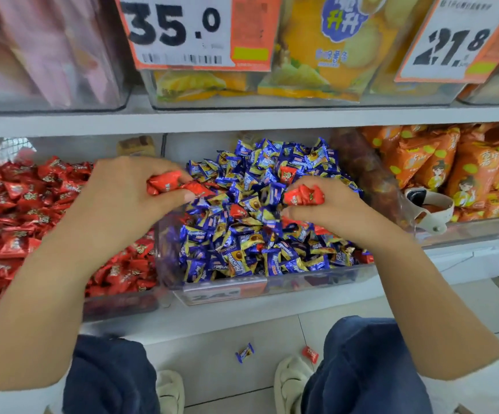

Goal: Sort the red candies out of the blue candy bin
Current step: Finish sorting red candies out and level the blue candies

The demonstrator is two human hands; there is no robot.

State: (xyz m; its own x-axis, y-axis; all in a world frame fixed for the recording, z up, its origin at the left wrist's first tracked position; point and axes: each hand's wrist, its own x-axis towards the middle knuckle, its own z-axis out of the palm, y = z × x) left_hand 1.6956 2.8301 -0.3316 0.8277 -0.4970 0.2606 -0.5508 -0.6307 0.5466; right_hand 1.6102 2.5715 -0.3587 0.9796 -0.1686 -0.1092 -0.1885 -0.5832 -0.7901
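Observation:
A clear bin (pixel 224 289) on the lower shelf is heaped with blue candies (pixel 257 249). A few red candies lie mixed in, one near the top (pixel 287 173) and one in the middle (pixel 237 211). My left hand (pixel 128 195) hovers at the bin's left edge and grips red candies (pixel 164 182). My right hand (pixel 329 216) rests on the blue heap and pinches red candies (pixel 303 195) between its fingers. To the left stands the bin full of red candies (pixel 18 222).
Orange snack packs (pixel 463 168) fill the bin on the right, with a white scoop (pixel 430 210) at its front. Price cards and clear boxes line the upper shelf (pixel 242 118). A blue candy (pixel 244 352) and a red candy (pixel 310 354) lie on the floor between my feet.

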